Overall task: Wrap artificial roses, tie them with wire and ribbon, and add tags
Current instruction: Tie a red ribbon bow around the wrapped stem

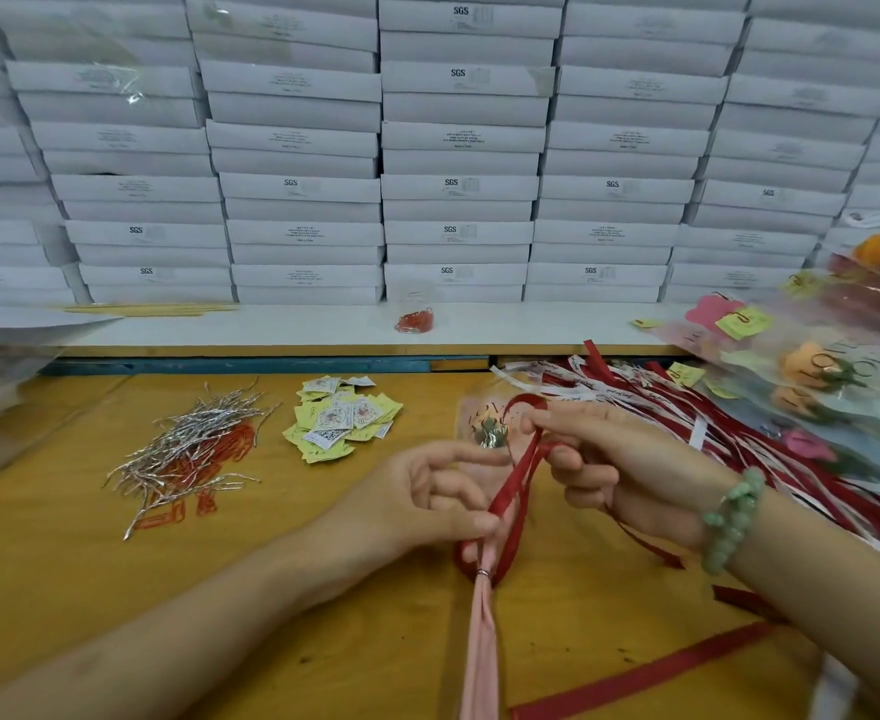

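Glossy satin ribbon [515,485], shiny metallic wire ties [188,449], paper tags [341,418], smooth wooden table [89,579].

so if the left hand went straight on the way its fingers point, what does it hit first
The left hand likely meets the ribbon first, with the right hand just behind; depth is unclear.

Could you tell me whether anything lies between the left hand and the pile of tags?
Nothing visible does: only bare table separates the left hand from the tags; the wire ties lie further left.
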`<state>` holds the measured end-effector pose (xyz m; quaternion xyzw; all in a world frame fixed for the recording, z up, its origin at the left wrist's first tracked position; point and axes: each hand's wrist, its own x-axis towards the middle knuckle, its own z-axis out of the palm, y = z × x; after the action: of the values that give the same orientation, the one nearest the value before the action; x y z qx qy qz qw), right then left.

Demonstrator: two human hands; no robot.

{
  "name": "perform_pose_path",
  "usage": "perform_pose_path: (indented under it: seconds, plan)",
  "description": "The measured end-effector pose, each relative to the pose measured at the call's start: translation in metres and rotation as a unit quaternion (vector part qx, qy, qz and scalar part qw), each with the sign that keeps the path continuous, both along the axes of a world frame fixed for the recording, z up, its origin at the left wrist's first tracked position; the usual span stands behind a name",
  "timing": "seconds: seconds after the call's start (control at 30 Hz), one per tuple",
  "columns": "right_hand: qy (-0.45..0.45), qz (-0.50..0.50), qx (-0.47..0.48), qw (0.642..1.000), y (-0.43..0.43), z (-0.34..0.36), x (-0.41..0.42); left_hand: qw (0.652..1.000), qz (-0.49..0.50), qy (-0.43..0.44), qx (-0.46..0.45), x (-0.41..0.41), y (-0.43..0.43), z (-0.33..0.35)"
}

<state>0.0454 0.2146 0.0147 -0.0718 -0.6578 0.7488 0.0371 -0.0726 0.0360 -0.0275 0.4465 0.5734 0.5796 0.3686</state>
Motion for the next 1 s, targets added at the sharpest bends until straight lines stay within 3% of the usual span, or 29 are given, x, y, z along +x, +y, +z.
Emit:
perform_pose_path:
  seconds: [0.27,0.47,0.57,0.77,1.0]
  plan:
    - [0.007,-0.077,-0.01,0.997,0.033,0.02,0.004,0.999,-0.04,0.012,-0.008,-0.005,-0.001,-0.004]
    - [0.016,-0.092,0.064,0.994,0.039,0.019,0.001,0.998,-0.025,-0.044,0.021,-0.006,0.001,-0.007]
    - [0.042,-0.154,0.104,0.982,0.037,0.017,-0.002,0.998,-0.027,-0.045,0.018,-0.007,0.0,-0.006]
    - [0.091,-0.281,0.049,0.954,0.038,0.014,-0.006,1.0,-0.02,-0.02,0.008,-0.006,0.001,-0.006]
    - [0.155,-0.24,0.067,0.956,0.018,0.018,0.0,1.0,-0.003,0.021,-0.008,-0.002,-0.002,-0.003]
